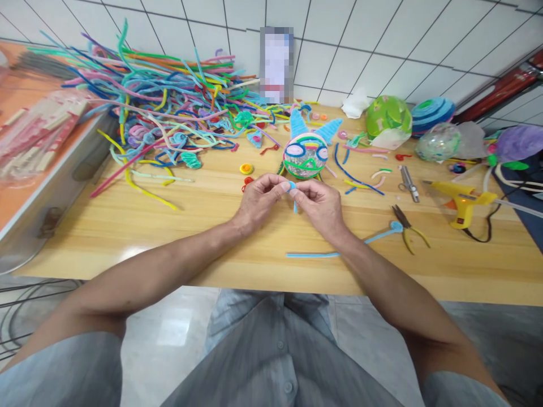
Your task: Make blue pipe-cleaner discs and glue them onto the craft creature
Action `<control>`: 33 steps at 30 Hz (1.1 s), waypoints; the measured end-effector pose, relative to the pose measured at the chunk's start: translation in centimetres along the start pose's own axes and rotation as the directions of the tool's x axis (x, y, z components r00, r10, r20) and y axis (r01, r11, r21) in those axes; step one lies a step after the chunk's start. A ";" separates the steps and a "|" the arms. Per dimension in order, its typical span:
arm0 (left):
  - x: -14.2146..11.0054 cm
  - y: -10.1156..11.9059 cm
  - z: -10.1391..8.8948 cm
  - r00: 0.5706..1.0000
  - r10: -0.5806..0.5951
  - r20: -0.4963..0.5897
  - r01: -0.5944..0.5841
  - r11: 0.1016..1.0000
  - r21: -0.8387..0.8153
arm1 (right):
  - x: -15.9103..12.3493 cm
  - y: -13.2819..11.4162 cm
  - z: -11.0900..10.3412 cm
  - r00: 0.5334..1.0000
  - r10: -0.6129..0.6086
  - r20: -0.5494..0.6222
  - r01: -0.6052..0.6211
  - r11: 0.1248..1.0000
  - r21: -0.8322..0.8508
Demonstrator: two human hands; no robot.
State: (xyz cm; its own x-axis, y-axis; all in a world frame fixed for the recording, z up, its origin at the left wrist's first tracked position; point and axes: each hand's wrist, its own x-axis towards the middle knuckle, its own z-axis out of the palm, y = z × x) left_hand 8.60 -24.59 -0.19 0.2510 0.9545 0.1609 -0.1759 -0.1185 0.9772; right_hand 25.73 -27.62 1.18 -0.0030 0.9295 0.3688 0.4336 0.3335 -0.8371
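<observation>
Both hands are busy mid-tabletop, and it's a blue fuzzy strip they have! The left hand pinches it between thumb and fingertips, the right hand grips it from the other side, the two almost meeting, just in front of the ball figure. How far along? The part at the fingertips bends into a curve, so I'd call the shaping begun; a straight tail hangs out below, and that stretch looks unworked. Over beside the pliers, a blue coil sits rolled on its stem, that one apparently finished. The ball figure already wears two blue ears, ringed eyes and green trim, its front turned to the person. And the direction? The strip's curved end is up at the fingertips, its tail points to the tabletop's near edge, long axis running roughly towards the person; how much more the fingers hide, I can't tell
</observation>
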 end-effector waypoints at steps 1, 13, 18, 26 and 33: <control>0.1 0.1 -0.1 1.000 0.017 0.020 -0.017 1.000 0.017 | 0.1 0.0 -0.2 1.000 -0.014 0.003 0.014 1.000 -0.021; 0.8 0.8 -0.9 0.935 0.316 0.162 -0.355 0.827 0.436 | 0.5 -0.2 -1.5 0.936 -0.335 0.112 0.351 0.850 -0.392; 0.7 0.7 -0.5 0.982 0.184 0.036 -0.187 0.953 0.237 | 0.5 -0.4 -1.2 0.967 -0.253 0.039 0.254 0.928 -0.272; 0.3 0.3 -0.1 0.998 0.060 -0.030 -0.059 0.997 0.039 | 0.2 0.3 -0.3 0.999 -0.048 0.006 0.048 0.999 -0.015; 0.6 0.1 -0.6 0.982 0.169 0.082 -0.185 0.954 0.237 | 0.5 0.4 -1.0 0.989 -0.146 0.039 0.151 0.969 -0.196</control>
State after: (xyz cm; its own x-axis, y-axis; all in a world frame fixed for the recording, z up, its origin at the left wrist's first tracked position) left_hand 8.20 -23.88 -0.03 0.2951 0.8948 0.3350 0.0120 -0.3541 0.9351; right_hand 26.81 -27.18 1.49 -0.1011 0.8764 0.4708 0.5964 0.4322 -0.6764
